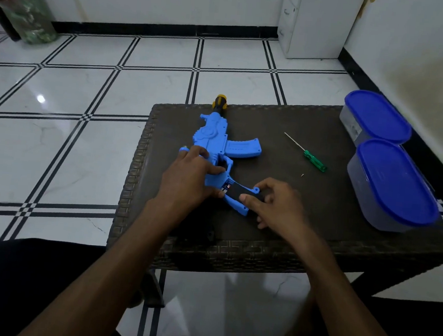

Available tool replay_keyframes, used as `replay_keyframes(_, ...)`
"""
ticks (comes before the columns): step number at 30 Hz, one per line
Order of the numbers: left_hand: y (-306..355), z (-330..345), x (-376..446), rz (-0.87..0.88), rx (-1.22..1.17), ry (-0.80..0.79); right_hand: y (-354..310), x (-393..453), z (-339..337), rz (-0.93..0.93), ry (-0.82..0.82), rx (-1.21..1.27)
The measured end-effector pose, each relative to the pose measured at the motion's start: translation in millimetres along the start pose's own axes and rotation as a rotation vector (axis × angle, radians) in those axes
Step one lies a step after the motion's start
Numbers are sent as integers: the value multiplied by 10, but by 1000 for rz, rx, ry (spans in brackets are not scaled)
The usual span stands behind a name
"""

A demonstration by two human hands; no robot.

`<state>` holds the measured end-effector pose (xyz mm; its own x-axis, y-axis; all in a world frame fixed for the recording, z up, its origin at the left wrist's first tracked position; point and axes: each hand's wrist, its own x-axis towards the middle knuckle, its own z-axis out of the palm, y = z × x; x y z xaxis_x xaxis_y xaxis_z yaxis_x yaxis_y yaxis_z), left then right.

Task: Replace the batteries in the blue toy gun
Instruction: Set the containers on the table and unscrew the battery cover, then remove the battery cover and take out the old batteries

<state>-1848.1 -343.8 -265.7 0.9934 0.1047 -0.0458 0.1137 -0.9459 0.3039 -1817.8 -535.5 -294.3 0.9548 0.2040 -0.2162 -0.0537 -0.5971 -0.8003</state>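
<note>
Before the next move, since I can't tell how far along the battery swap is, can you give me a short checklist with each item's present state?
1. Blue toy gun lying flat on the wicker table: ok.
2. Left hand steadying the gun's body: ok.
3. Right hand pinching the black piece at the open handle compartment: ok.
4. Batteries seated the right way round: cannot tell, only a small bit of red and white shows inside.
5. Loose screw lying on the table, not lost: ok.
6. Green-handled screwdriver within easy reach, right of the gun: ok.
</note>
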Motion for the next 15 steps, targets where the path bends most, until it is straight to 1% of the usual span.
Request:
replay_keyframes(4, 3, 2, 9, -1, 7, -4, -88, 5, -36, -40, 7, -22)
replay_keyframes(11, -2, -4, 16, 3, 0, -9, -79, -144, -352, -312, 182, -95)
replay_keyframes(13, -6, -1, 18, 5, -2, -11, 5, -191, -454, -347, 222, -134)
replay_keyframes(15, -9, 0, 20, 3, -2, -12, 99, -218, -525, -369, 272, -247)
